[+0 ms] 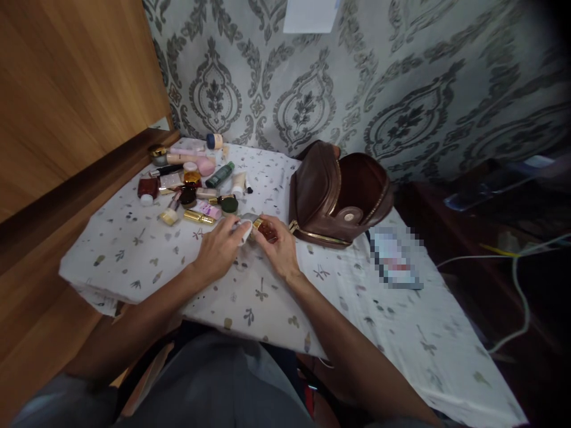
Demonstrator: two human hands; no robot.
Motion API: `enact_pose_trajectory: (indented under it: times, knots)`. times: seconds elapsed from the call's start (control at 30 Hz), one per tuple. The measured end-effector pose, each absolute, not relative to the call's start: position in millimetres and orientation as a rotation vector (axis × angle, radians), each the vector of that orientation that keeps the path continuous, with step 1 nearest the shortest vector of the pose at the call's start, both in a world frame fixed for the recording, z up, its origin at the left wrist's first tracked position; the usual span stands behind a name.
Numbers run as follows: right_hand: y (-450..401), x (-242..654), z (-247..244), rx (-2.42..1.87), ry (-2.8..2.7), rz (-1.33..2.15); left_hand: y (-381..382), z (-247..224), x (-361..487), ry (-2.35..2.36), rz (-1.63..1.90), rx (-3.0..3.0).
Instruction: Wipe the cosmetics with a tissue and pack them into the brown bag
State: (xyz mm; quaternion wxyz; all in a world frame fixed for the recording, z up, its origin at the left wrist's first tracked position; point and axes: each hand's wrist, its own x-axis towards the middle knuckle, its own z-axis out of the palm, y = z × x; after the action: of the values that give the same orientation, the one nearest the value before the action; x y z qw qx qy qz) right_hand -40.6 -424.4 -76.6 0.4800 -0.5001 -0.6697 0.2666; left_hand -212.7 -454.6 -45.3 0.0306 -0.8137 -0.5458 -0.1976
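Grey-and-white wallpaper with a large leafy medallion pattern [304, 107] rose behind a tabletop covered in white cloth printed with small plants [143, 255], and a plain sheet of white paper [311, 16] hung high on it. Along the left side stood a smooth panel of orange-brown wood [75, 77].

Near the middle of the tabletop the two hands met, almost fingertip to fingertip. The right hand [280, 246] had its fingers curled closely around a small amber-brown bottle with a gold collar [268, 231], tilted so that the collar faced the other hand. The left hand [218, 248] pinched a small white object [245, 232] right beside that collar — whether the two touched could not be told.

Beyond the left hand lay a loose cluster of cosmetics: a shiny gold cylindrical tube [198, 217], a round jar with a dark green lid [229, 205], a dark green squeeze tube [220, 175], a cream tube with a white cap [239, 185], a pink rounded sponge [206, 166] and a dark red bottle with a white cap [147, 188].

To the right of the hands sat a brown leather bag with a gold zip [312, 184], gaping open. Just past it lay a pixelated flat rectangular object [396, 258].
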Motion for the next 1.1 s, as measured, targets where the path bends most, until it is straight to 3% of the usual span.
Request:
enact_pose_trajectory:
  times: [0.17, 0.4, 0.63, 0.9, 1.1]
  knots:
    - [-424, -40, -73, -1.273, -1.612, 0.638, -439, -48, -224, -1.823, -0.561, -2.454]
    - [-423, -41, -75, -1.274, -1.595, 0.673, -454, -52, -213, -1.618, -0.737, -2.546]
    - [-421, -43, -76, -1.336, -1.47, 0.75, -436, -50, -221, -1.853, -0.596, -2.475]
    - [-425, -43, -66, -1.38, -1.478, 0.791, -458, -50, -210, -1.615, -0.644, -2.532]
    - [-426, -43, -67, -1.413, -1.491, 0.787, -444, -52, -221, -1.783, -0.554, -2.477]
